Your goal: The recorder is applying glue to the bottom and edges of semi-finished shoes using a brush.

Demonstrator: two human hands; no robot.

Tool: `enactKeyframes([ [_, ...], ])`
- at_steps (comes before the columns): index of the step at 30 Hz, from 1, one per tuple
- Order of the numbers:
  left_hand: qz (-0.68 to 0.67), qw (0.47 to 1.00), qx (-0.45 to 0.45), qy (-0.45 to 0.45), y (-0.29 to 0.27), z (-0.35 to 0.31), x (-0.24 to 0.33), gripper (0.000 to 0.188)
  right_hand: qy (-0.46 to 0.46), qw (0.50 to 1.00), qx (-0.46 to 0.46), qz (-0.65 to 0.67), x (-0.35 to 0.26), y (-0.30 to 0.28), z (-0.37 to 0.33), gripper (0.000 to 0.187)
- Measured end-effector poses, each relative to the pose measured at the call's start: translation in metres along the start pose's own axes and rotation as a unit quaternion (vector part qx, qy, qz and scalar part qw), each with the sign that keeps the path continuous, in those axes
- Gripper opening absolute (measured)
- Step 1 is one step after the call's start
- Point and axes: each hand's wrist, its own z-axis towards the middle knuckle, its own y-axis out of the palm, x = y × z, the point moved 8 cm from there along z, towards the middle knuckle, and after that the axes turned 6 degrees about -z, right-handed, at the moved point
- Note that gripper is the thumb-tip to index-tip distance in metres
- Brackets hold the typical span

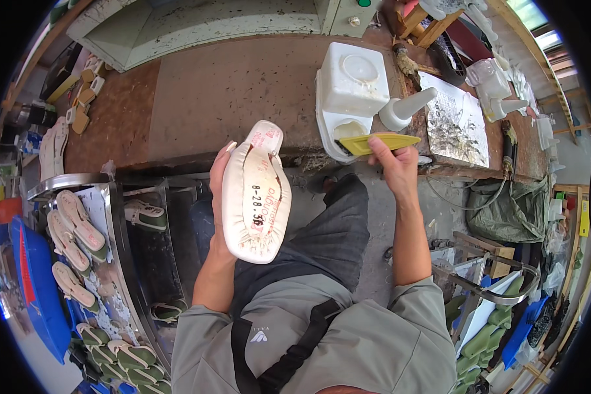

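My left hand [218, 176] is closed around the side of a cream shoe upper on a last [261, 210]. Its underside faces up, showing a gathered edge and printed marks. In my right hand [396, 165] is a brush with a flat yellow handle [360, 145], pinched between thumb and fingers. The dark bristles point left, over the low well at the front of a white plastic glue dispenser [354, 92]; whether they touch its contents, I cannot tell. Just right of the dispenser stands a white squeeze bottle with a long spout [400, 113].
The brown workbench [243, 85] spans the front, with a stained white sheet [456, 121] at right. Small blocks [82, 108] lie at far left. To my left, a metal rack [118, 262] holds several cream-and-green shoes [79, 226]. Another rack with green shoes [489, 328] stands right.
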Motion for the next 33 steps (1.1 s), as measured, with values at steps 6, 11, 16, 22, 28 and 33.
enactKeyframes([
  [6,-0.149,0.987,-0.062,-0.010,-0.003,0.000,0.028,0.082,-0.023,0.996,-0.053,0.075,-0.057,0.005,-0.038,0.018],
  [11,-0.221,0.970,-0.099,-0.025,0.008,-0.019,0.055,0.099,-0.146,0.961,-0.126,0.198,-0.139,0.042,-0.096,0.017],
  [16,-0.210,0.970,-0.122,-0.013,0.009,-0.036,0.073,0.099,-0.277,0.939,-0.167,0.113,-0.179,0.059,-0.132,0.020],
  [22,-0.185,0.973,-0.136,0.019,-0.002,-0.050,0.093,0.094,-0.379,0.892,-0.237,0.066,-0.205,0.069,-0.161,0.021],
  [28,-0.247,0.950,-0.189,-0.027,0.001,-0.062,0.103,0.092,-0.463,0.840,-0.280,0.041,-0.217,0.069,-0.183,0.022],
  [33,-0.298,0.925,-0.229,-0.055,0.009,-0.069,0.109,0.090,-0.489,0.820,-0.291,0.060,-0.221,0.068,-0.188,0.023],
])
